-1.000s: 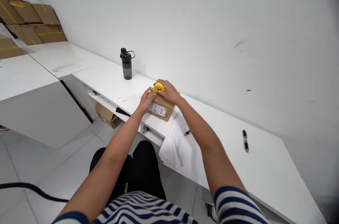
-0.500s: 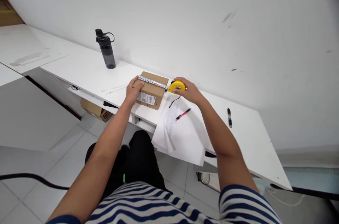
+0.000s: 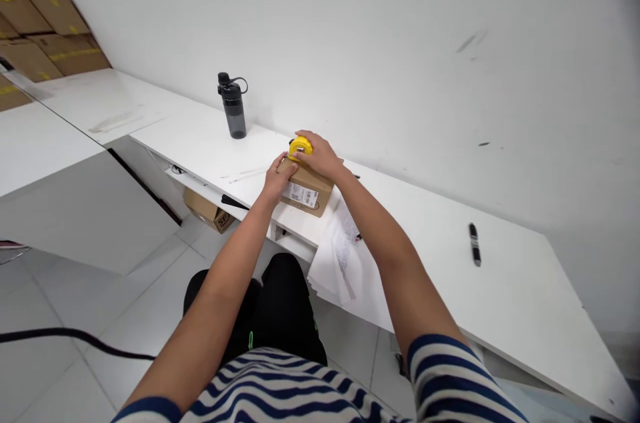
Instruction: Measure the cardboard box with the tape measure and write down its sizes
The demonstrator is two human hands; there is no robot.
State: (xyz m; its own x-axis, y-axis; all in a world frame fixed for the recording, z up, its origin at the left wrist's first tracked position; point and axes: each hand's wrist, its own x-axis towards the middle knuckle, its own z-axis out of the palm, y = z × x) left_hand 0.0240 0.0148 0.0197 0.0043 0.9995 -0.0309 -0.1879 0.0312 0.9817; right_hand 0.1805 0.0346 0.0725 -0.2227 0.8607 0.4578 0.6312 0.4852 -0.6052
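Observation:
A small cardboard box [image 3: 306, 192] with a white barcode label lies on the white desk [image 3: 440, 256]. My right hand [image 3: 319, 155] is closed round a yellow tape measure [image 3: 300, 147] that sits on the box's top at its left end. My left hand [image 3: 278, 175] grips the box's left edge, fingers curled right by the tape's end. Whether any tape is drawn out is hidden by my hands.
A dark water bottle [image 3: 233, 107] stands near the wall to the left. White papers [image 3: 340, 256] overhang the desk's front edge, with a red pen partly under my arm. A black marker [image 3: 474, 244] lies to the right. Cardboard boxes [image 3: 37, 29] are stacked far left.
Half a second ago the tape was stretched across the box with my right hand past its right end. That hand has come back left, and the tape measure is on the box beside my left hand.

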